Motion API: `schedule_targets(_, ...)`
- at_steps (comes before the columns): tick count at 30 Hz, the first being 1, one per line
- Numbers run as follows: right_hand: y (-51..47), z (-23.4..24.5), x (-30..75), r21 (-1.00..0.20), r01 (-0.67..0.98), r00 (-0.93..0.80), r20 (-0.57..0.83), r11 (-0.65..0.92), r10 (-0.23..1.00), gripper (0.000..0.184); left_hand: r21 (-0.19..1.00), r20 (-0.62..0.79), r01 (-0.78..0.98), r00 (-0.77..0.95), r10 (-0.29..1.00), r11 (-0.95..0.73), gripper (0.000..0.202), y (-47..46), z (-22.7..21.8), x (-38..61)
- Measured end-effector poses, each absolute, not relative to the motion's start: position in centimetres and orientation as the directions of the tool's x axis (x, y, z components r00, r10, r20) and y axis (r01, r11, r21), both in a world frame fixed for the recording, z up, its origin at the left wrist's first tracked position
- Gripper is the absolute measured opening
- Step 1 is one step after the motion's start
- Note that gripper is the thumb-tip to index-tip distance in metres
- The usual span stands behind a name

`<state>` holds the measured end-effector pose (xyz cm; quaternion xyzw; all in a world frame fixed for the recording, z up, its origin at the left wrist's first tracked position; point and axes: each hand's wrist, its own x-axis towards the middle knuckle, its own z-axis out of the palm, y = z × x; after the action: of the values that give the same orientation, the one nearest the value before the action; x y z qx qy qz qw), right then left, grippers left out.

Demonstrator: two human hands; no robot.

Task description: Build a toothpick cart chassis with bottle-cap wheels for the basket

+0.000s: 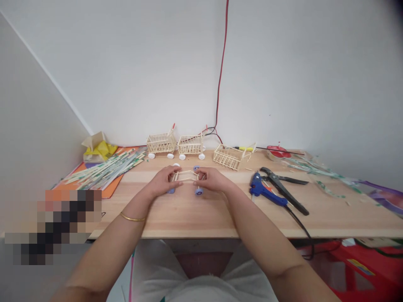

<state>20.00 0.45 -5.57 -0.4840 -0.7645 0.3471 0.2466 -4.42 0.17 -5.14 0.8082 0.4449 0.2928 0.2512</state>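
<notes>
Both hands meet over the middle of the wooden table (195,218). Between them sits a small frame of thin wooden sticks (185,175) with blue-and-white wheels (199,191) under it. My left hand (163,180) pinches the frame's left end, and a gold bangle circles that wrist. My right hand (213,178) pinches the right end, fingers curled round the sticks. The frame rests low on the tabletop.
Two finished stick carts (161,144) (190,146) on white wheels and a wheelless basket (229,157) stand at the back. A blue glue gun (263,191) and black pliers (283,188) lie right. Wrapped stick packs (107,167) on orange paper lie left. A red-black cable (220,79) hangs down the wall.
</notes>
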Motion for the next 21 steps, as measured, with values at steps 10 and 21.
schedule_targets(10,0.58,-5.95,20.10,-0.776,0.554,-0.393,0.076,0.302,0.917,0.036,0.692,0.229,0.568,0.414,0.881,-0.447,0.052,0.02,-4.95,-4.38)
schedule_targets(21,0.55,-5.68,20.08,-0.778,0.562,-0.360,0.074,0.280,0.930,0.031,0.923,0.166,0.307,0.225,0.960,-0.232,0.051,0.52,-5.42,-4.73)
